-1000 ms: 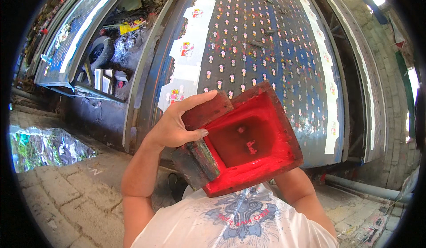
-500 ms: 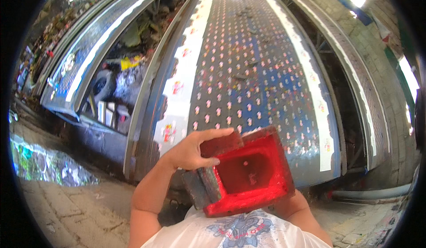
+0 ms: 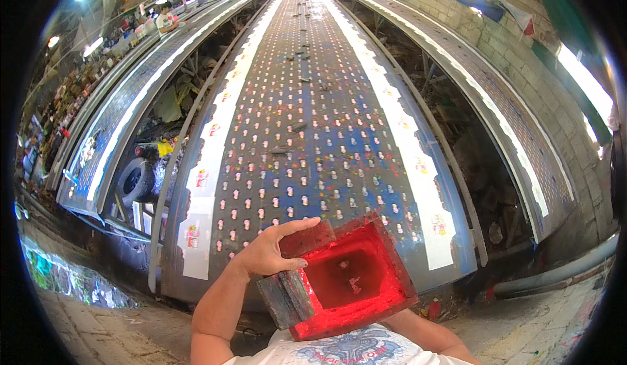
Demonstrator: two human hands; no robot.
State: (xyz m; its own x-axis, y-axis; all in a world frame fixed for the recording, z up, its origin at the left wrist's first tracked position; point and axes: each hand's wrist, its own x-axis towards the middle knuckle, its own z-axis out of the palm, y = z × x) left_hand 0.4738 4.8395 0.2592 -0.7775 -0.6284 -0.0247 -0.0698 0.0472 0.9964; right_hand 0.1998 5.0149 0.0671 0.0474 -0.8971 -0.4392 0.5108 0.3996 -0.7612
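We see the left hand (image 3: pixel 271 254) clasping a square red tray (image 3: pixel 349 280), paint-smeared inside, with a grey handle; the right hand's grip is hidden.

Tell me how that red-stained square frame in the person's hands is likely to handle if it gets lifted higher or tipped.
The red frame looks stiff: its thick walls keep a square shape under the left hand. It is probably fairly heavy for its size, given those chunky sides and the grey block against one edge. The glossy red inside may be wet, so it could be slippery or drip if tipped.
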